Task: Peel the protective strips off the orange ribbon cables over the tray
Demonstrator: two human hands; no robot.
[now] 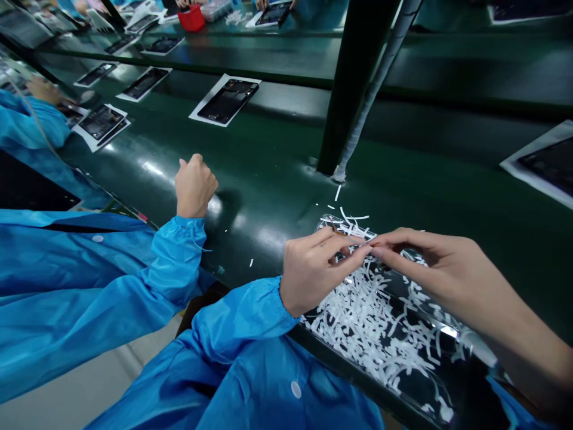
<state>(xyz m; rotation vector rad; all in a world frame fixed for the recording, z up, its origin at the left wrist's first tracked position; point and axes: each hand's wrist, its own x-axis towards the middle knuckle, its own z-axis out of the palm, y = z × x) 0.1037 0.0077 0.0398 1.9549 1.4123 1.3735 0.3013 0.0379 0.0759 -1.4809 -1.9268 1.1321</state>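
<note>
The left hand (313,272), in a bright blue smock sleeve (242,316), and the bare-armed right hand (430,263) meet fingertip to fingertip just above the near end of a clear shallow plastic tray (447,328). Each grip is pressed together, thumb against forefinger, and both pinch something very small at the spot where they touch; it is too small to tell what it is, though it looks like one of the thin white paper strips (371,322) that fill the tray directly beneath both grips. A few loose strips (353,218) lie just beyond the fingertips on the dark green glossy table (268,179), and tiny white specks sit to the left of the left grip.

Further left of the left grip, well apart, a neighbouring person's fist (194,185) rests closed on the table, its blue sleeve (174,263) trailing back toward the camera. Beyond the grips a dark upright post (353,83) rises from the table with a white-wrapped pole (380,77) leaning beside it. Far past the grips, flat black panels on white sheets (226,100) lie in a row along the table, and a small red tub (191,18) stands at the far top edge.
</note>
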